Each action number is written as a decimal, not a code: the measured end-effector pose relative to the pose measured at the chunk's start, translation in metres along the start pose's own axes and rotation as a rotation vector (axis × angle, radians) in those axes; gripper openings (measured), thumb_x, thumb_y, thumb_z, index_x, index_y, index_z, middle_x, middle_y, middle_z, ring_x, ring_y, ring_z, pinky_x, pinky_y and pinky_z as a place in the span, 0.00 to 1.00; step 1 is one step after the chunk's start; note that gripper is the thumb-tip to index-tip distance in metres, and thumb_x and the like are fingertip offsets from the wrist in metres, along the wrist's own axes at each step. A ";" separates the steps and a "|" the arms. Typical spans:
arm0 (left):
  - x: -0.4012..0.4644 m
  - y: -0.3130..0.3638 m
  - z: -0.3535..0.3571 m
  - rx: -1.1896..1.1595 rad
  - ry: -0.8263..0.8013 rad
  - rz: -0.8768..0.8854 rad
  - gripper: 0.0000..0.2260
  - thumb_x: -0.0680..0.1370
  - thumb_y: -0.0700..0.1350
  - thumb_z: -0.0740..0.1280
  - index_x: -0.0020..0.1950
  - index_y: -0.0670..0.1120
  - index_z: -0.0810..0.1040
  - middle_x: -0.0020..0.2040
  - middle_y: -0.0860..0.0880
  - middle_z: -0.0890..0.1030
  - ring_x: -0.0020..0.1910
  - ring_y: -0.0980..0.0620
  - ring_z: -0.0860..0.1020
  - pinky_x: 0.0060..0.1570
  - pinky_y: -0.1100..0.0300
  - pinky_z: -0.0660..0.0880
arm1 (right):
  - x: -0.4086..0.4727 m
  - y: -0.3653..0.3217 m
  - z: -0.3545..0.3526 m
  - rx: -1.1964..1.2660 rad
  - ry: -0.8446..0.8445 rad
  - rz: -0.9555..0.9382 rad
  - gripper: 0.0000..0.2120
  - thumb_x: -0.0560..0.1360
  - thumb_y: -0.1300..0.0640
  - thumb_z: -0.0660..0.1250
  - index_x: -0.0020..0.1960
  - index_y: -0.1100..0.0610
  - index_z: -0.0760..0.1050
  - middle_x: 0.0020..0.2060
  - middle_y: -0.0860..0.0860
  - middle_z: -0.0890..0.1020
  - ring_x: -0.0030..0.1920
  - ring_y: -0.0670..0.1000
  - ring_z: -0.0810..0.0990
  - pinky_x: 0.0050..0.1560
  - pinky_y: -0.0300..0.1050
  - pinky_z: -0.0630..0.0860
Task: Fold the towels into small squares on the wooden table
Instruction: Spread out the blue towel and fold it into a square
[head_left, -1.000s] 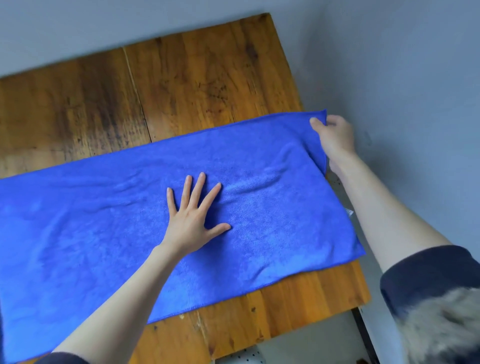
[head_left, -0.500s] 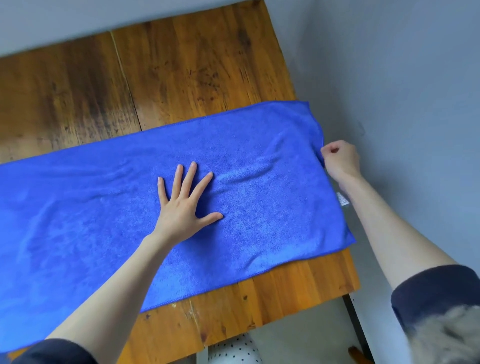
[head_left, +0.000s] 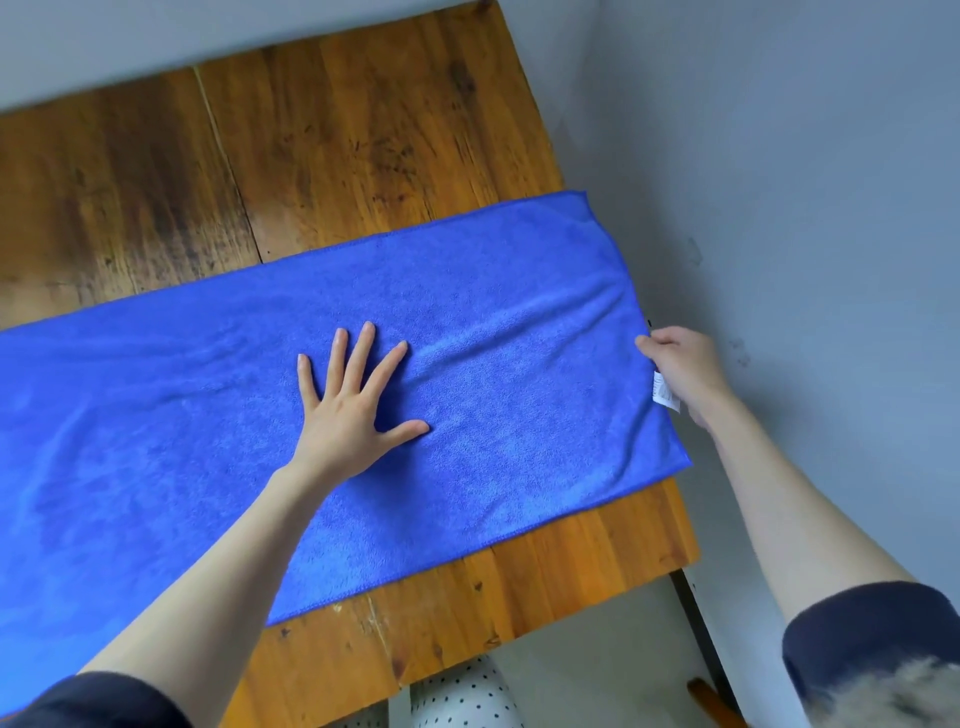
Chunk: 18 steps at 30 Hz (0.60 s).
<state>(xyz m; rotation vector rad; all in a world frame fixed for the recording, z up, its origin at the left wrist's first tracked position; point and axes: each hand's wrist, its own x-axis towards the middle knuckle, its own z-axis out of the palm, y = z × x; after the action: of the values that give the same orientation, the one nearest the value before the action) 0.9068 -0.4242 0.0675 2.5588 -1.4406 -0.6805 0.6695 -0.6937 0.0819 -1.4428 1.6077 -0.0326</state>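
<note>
A blue towel (head_left: 493, 374) lies spread lengthwise across the wooden table (head_left: 337, 156), lightly creased, its right end reaching the table's edge, where a small white label (head_left: 664, 391) shows at the hem.

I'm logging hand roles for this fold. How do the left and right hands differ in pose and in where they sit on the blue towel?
The left hand lies flat with fingers spread; the right hand has its fingers curled. The left hand presses the middle of the blue towel; the right hand pinches its short right edge, just above the white tag, at the wooden table's side. Both touch the same towel.
</note>
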 end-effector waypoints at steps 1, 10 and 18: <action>0.000 0.000 -0.001 -0.004 -0.002 0.003 0.42 0.67 0.74 0.56 0.76 0.58 0.50 0.78 0.52 0.44 0.76 0.49 0.38 0.68 0.39 0.33 | -0.005 -0.002 -0.001 -0.066 0.050 -0.032 0.08 0.74 0.57 0.66 0.44 0.63 0.76 0.39 0.58 0.79 0.42 0.52 0.76 0.50 0.52 0.76; -0.031 0.032 0.002 -0.177 0.222 0.022 0.18 0.74 0.44 0.69 0.63 0.42 0.75 0.65 0.41 0.72 0.67 0.39 0.66 0.64 0.40 0.66 | -0.098 -0.062 0.062 -0.018 -0.266 -0.184 0.07 0.74 0.61 0.67 0.40 0.54 0.71 0.34 0.52 0.77 0.36 0.54 0.80 0.41 0.52 0.81; -0.043 0.084 0.001 -0.700 0.088 -0.402 0.21 0.79 0.46 0.59 0.28 0.43 0.58 0.24 0.50 0.59 0.30 0.48 0.58 0.29 0.56 0.55 | -0.076 -0.087 0.076 -0.028 -0.078 -0.203 0.11 0.78 0.53 0.61 0.42 0.59 0.74 0.29 0.51 0.77 0.27 0.50 0.76 0.30 0.40 0.77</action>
<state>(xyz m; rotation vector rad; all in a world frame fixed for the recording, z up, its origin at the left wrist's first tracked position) 0.8218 -0.4330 0.1077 2.2557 -0.5062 -0.9069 0.7733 -0.6196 0.1350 -1.6046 1.3992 -0.0704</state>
